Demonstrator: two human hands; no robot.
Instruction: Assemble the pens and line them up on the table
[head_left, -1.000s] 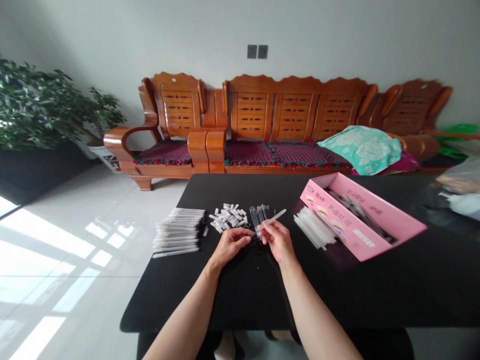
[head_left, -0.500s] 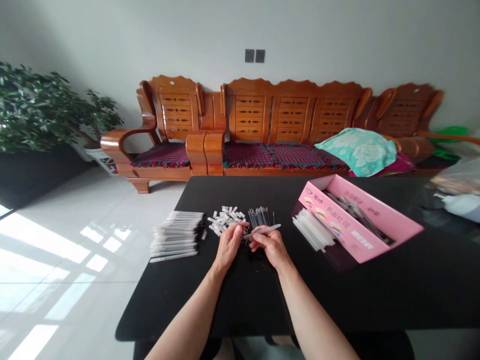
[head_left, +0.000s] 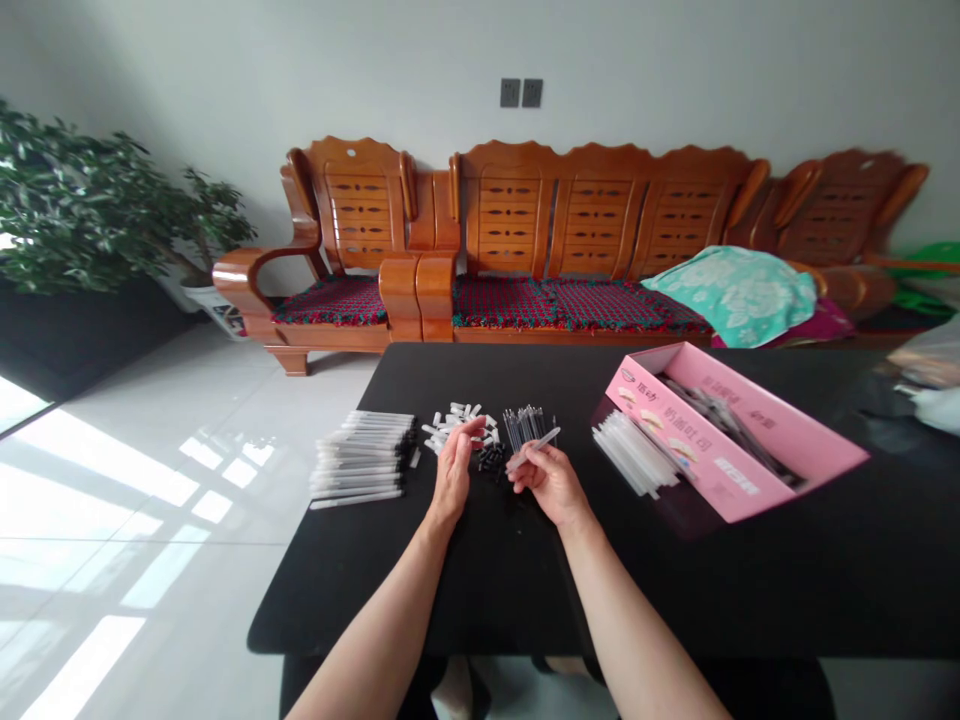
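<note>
My right hand (head_left: pixel 551 482) pinches a translucent pen barrel (head_left: pixel 534 449), tilted up to the right. My left hand (head_left: pixel 454 470) is apart from it, fingers stretched forward over the edge of a pile of white pen caps (head_left: pixel 457 415); I see nothing held in it. Between the hands lie small black pen parts (head_left: pixel 491 457). Just beyond my right hand is a row of dark pen refills (head_left: pixel 523 425). A stack of capped pens (head_left: pixel 360 460) lies to the left, and a bundle of clear barrels (head_left: pixel 634 455) to the right.
A pink cardboard box (head_left: pixel 724 440) holding dark slender items stands on the black table (head_left: pixel 525 590) at the right. Plastic bags (head_left: pixel 934 390) lie at the far right. Behind the table is a wooden bench (head_left: pixel 592 210) with a turquoise cloth (head_left: pixel 739 290).
My left hand has let go of the barrel and moved left, its fingers straightening toward the caps. My right hand keeps hold of the barrel, now tilted more steeply. The camera view has shifted slightly.
</note>
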